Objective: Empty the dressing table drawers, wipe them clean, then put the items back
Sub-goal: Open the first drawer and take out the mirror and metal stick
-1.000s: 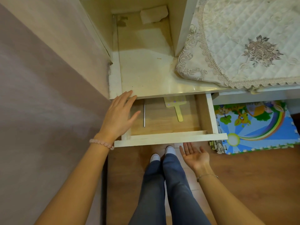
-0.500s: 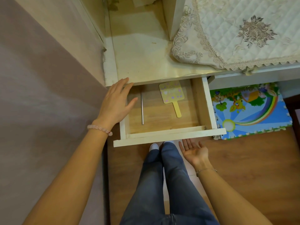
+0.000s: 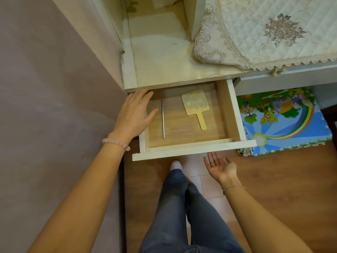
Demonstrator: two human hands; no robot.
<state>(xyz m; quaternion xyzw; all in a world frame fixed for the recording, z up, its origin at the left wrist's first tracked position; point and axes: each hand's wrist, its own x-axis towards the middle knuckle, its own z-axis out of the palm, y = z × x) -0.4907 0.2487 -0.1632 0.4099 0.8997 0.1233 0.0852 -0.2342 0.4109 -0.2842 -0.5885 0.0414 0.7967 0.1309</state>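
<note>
The metal rod (image 3: 162, 118), lying front-to-back, sat just right of the nearer left hand (image 3: 134, 114), its fingers (image 3: 144, 96) straight and slightly spread.

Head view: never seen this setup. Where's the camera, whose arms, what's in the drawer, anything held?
There is no robot here. A person wears one wide-angle camera on the head, looking forward and down, so the arms and trousered legs are their own. It shows the pulled-out drawer of the dressing table. Two things lie apart on its floor: a thin metal rod on the left and a yellow paddle-shaped item, maybe a hand mirror, further right. The left hand is flat, fingers straight, over the drawer's left wall. The right hand is palm up just below the drawer front; whether it touches is unclear. Neither holds anything. A quilted lace cloth covers the tabletop at right; a play mat lies on the floor.
</note>
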